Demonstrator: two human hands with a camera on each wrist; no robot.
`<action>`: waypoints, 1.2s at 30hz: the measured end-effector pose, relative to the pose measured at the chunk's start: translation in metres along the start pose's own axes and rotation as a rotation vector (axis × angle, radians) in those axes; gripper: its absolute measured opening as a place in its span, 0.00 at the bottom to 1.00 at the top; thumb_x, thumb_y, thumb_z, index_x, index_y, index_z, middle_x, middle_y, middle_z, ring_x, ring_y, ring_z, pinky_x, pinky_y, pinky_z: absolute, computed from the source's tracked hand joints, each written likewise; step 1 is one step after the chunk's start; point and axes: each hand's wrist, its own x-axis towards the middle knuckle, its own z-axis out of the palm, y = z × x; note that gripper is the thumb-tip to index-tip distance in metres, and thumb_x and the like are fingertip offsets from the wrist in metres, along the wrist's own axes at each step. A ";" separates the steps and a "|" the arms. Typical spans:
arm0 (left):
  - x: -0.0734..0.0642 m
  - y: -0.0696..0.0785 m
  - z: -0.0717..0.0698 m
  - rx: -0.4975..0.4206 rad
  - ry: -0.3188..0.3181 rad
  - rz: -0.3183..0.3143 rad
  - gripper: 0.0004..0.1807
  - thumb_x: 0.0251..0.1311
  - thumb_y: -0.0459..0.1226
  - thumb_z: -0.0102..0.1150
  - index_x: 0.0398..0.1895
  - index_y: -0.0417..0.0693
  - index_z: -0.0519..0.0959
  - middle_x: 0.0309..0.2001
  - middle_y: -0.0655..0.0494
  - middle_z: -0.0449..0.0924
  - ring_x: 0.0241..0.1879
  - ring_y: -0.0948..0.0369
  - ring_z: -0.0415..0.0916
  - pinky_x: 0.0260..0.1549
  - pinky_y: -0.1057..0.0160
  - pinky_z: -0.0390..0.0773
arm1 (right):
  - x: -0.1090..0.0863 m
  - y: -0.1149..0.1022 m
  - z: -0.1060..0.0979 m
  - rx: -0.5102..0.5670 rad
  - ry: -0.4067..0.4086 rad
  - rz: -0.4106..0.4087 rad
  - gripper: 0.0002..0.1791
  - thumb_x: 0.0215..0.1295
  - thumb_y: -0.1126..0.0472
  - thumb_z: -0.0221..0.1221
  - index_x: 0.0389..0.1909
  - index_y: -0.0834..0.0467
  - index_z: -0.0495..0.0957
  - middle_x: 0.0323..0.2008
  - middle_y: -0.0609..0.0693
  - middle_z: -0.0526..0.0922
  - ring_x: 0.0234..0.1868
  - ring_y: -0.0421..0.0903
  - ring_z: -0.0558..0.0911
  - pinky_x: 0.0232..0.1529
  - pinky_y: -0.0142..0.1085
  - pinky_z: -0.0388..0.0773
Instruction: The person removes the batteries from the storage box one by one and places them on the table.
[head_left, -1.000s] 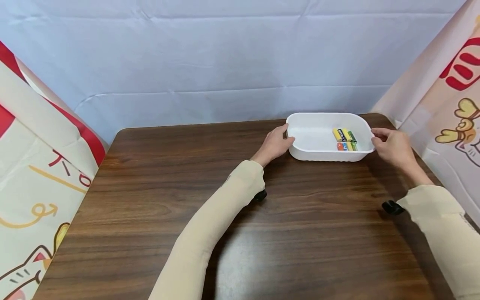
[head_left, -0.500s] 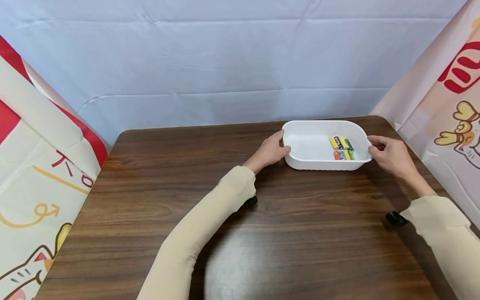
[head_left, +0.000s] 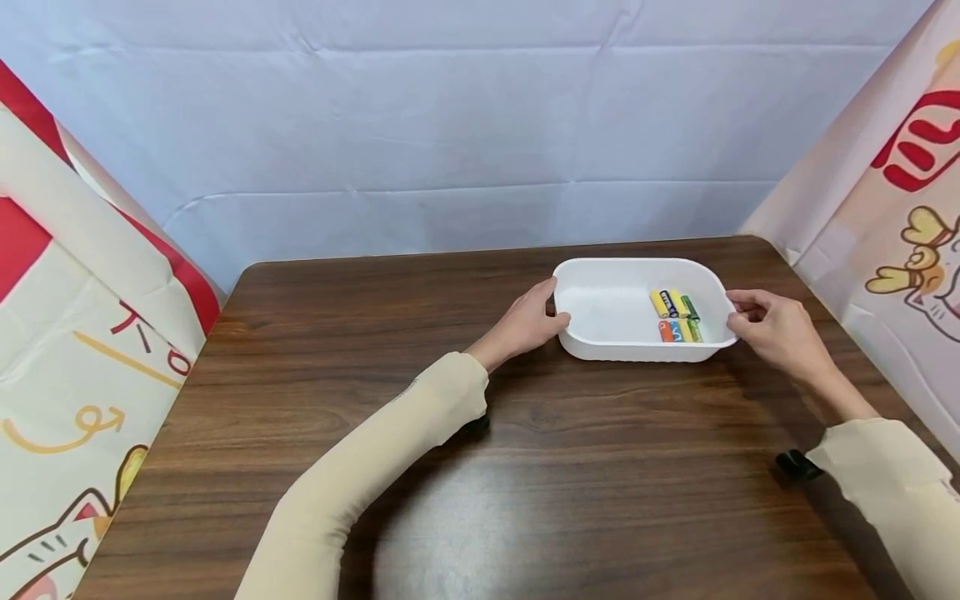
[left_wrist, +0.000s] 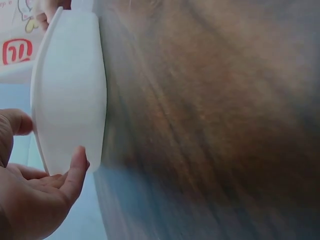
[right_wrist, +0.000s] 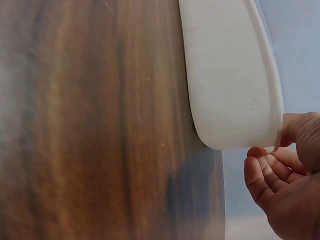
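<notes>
A white oval plastic basin (head_left: 637,352) stands near the back right of the table, a hand at each end. My left hand (head_left: 525,321) grips its left end, thumb at the rim and fingers along the outer wall, as the left wrist view shows. At the opposite end, my right hand (head_left: 780,333) pinches the rim between thumb and fingers. Inside, toward the right, several small batteries (head_left: 681,303) lie in two short rows, with yellow, green, orange and blue wrappers. Both wrist views show only the basin's outer wall (left_wrist: 70,90), so its contents are hidden there.
The dark wood-grain table (head_left: 360,350) ends at a pale cloth backdrop (head_left: 450,125) just behind the basin. Printed cloths hang at the left side (head_left: 67,358) and the right side (head_left: 885,233). A black strap piece (head_left: 798,465) shows at my right sleeve.
Both hands have drawn the basin toward me and slightly left, away from the back edge. The batteries have travelled with it, keeping their two rows, and both grips stay the same.
</notes>
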 end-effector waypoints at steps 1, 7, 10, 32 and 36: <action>-0.003 -0.001 0.000 0.003 -0.002 -0.004 0.40 0.75 0.38 0.52 0.84 0.42 0.46 0.79 0.45 0.57 0.62 0.55 0.73 0.49 0.60 0.77 | -0.002 -0.001 0.001 0.005 0.003 0.003 0.20 0.66 0.69 0.57 0.56 0.76 0.78 0.40 0.67 0.84 0.31 0.24 0.72 0.28 0.19 0.69; -0.020 -0.003 -0.003 0.000 -0.010 -0.019 0.41 0.76 0.39 0.53 0.84 0.43 0.45 0.82 0.49 0.50 0.68 0.55 0.71 0.53 0.61 0.77 | -0.016 -0.012 0.002 0.029 0.013 -0.010 0.19 0.64 0.70 0.58 0.54 0.75 0.79 0.35 0.59 0.84 0.30 0.26 0.73 0.28 0.19 0.69; -0.030 -0.003 -0.002 -0.013 -0.003 -0.023 0.41 0.75 0.38 0.54 0.84 0.42 0.46 0.81 0.49 0.51 0.67 0.54 0.72 0.53 0.61 0.78 | -0.021 -0.017 0.003 0.027 0.000 -0.025 0.18 0.64 0.70 0.59 0.53 0.75 0.79 0.37 0.64 0.84 0.30 0.26 0.73 0.29 0.19 0.69; -0.097 0.001 -0.002 0.000 0.064 -0.043 0.40 0.73 0.37 0.56 0.82 0.37 0.50 0.80 0.43 0.52 0.77 0.53 0.56 0.69 0.52 0.65 | -0.058 -0.044 0.014 0.064 -0.005 -0.116 0.17 0.62 0.74 0.63 0.51 0.75 0.80 0.35 0.62 0.84 0.32 0.25 0.74 0.31 0.17 0.70; -0.105 0.001 -0.002 0.013 0.072 -0.034 0.40 0.72 0.36 0.56 0.81 0.35 0.51 0.80 0.41 0.53 0.76 0.52 0.57 0.70 0.51 0.64 | -0.065 -0.048 0.016 0.076 -0.006 -0.116 0.17 0.62 0.74 0.63 0.52 0.75 0.80 0.36 0.63 0.85 0.33 0.25 0.74 0.32 0.16 0.71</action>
